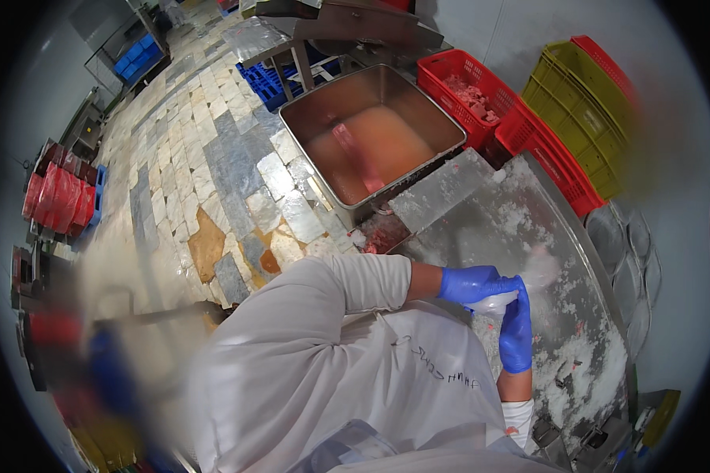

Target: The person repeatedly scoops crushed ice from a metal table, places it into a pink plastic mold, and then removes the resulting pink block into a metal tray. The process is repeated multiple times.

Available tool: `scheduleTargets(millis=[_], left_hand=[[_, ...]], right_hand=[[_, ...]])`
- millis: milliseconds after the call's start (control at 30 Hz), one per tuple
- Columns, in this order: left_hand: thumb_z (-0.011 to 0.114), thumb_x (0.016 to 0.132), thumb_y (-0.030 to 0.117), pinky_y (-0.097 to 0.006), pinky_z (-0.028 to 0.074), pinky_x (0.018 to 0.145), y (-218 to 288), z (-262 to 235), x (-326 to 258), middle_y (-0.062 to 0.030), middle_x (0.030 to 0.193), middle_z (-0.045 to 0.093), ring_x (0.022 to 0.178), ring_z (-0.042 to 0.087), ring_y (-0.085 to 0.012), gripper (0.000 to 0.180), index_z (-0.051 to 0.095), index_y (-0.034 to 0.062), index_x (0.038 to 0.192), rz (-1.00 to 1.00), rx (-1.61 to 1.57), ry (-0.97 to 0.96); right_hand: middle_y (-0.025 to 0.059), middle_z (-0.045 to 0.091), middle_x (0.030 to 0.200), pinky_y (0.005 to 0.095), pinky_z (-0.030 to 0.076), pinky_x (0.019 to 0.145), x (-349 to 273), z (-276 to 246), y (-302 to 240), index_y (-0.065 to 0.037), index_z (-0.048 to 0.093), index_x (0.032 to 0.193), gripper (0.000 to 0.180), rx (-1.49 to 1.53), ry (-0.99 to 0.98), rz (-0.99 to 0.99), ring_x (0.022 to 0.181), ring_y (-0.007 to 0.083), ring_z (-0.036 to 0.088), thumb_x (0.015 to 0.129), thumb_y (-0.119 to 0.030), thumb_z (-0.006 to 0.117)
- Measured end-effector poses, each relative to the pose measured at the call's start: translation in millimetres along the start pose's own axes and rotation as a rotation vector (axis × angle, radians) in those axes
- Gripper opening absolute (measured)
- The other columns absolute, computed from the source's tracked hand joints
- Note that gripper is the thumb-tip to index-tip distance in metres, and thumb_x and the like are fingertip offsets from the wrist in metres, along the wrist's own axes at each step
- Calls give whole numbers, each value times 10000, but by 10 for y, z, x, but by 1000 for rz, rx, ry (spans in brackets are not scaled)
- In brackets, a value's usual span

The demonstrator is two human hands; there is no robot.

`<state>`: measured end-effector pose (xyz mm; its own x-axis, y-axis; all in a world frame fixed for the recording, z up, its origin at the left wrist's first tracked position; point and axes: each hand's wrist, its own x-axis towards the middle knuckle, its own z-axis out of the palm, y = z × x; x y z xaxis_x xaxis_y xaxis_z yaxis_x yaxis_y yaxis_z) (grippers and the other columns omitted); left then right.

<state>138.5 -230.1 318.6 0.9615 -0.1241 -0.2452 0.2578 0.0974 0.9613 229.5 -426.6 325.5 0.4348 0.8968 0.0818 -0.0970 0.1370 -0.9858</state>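
Over the ice-strewn grey metal table, the blue-gloved left hand and blue-gloved right hand grip a slim, glossy white piece, both touching it, its long axis pointing toward the table's wall-side edge.

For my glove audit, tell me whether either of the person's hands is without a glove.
No, the left hand and the right hand both wear blue gloves.
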Motion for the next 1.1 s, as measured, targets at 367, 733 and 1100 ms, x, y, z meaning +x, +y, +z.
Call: scheduleTargets(millis=[367,733,1100], left_hand=[[832,758,257,-494,529,836,-2,33,258,-185,995,699,948,683,-415,418,636,79,1081,507,819,384],[739,741,82,-406,553,853,-169,-86,377,-171,1038,696,975,714,-320,486,571,53,1196,452,455,69],[712,943,78,-359,501,1017,-248,72,338,-109,1269,623,1160,608,-191,550,498,10,1445,340,117,-150]], right_hand=[[113,665,1298,325,509,997,29,-43,68,47,597,1380,501,-650,396,-135,1155,173,635,898,-3,726],[42,686,1177,310,515,957,-260,-180,-154,-13,644,1253,519,242,83,264,1056,123,642,779,-111,834],[177,646,1299,418,533,986,-903,-821,-1714,-10,560,1371,516,-1131,768,-761,1142,305,658,921,-189,739]])
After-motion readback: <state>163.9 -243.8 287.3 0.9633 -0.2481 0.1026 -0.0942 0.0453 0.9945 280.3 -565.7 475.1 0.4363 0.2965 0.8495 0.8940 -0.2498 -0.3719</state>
